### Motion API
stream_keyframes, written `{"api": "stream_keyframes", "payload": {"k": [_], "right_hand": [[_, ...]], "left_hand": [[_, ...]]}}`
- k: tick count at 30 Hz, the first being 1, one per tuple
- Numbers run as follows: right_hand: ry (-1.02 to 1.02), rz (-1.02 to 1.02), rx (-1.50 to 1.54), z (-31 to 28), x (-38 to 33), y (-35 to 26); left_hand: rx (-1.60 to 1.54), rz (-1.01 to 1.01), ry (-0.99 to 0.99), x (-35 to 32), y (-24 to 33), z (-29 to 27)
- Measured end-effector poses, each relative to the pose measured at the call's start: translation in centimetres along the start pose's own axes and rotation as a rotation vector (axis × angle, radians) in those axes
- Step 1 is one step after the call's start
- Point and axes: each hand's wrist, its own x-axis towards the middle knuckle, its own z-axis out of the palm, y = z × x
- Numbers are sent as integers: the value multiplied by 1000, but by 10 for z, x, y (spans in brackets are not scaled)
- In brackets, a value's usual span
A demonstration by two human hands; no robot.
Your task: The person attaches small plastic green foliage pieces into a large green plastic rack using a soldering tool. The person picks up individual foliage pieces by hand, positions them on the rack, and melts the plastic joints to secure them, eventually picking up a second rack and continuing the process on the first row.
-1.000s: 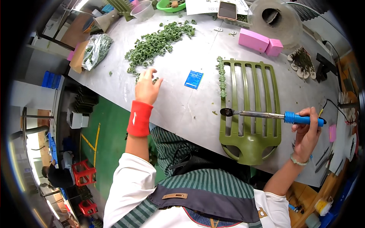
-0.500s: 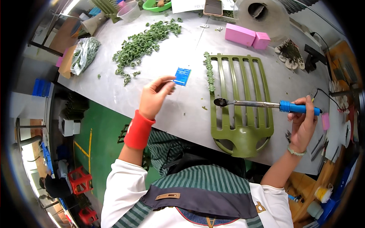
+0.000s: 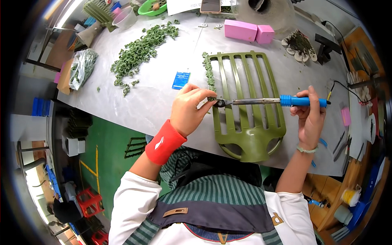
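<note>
My left hand (image 3: 187,109) pinches a small green ring-like piece (image 3: 211,99) at the left edge of an olive-green slatted plastic frame (image 3: 250,139). Held sideways over the frame, a blue-handled soldering iron (image 3: 257,101) rests in my right hand (image 3: 309,122), fingers round its handle. Its dark, flattened tip meets or nearly meets the piece at my left fingertips; contact is hard to tell. Above that spot, a row of similar green pieces (image 3: 209,73) runs along the frame's left side. A blue card (image 3: 181,80) lies just beyond my left hand.
A long heap of green pieces (image 3: 141,51) and a clear bag of them (image 3: 83,68) lie at the left. Pink blocks (image 3: 241,30), a dirty glove (image 3: 300,45) and a phone (image 3: 210,6) sit along the far side. Loose hand tools (image 3: 339,141) lie at the right.
My left hand has moved right, from beside the blue card to the frame's edge. The iron's tip and the left fingertips have come together there. The whole view has shifted slightly.
</note>
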Motion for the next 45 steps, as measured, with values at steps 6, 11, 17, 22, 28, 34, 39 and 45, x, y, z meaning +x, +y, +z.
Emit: {"api": "stream_keyframes", "payload": {"k": [6, 11, 17, 22, 28, 34, 39, 45], "right_hand": [[-68, 7, 43, 10, 2, 9], [-6, -37, 1, -1, 1, 0], [29, -45, -34, -10, -4, -16], [-46, -66, -27, 1, -10, -20], [-59, -78, -54, 1, -12, -20], [-15, -71, -52, 1, -14, -23], [-23, -92, -40, -4, -15, -24], [14, -83, -27, -9, -19, -26]], "left_hand": [[38, 38, -2, 2, -3, 9], [46, 13, 13, -3, -5, 8], [-193, -9, -14, 4, -14, -5], [264, -613, 264, -14, -145, -67], [394, -980, 191, -28, -207, -95], [-228, -895, 344, -35, -174, -78], [-365, -703, 289, -45, -139, -68], [-816, -748, 82, -38, -75, -65]]}}
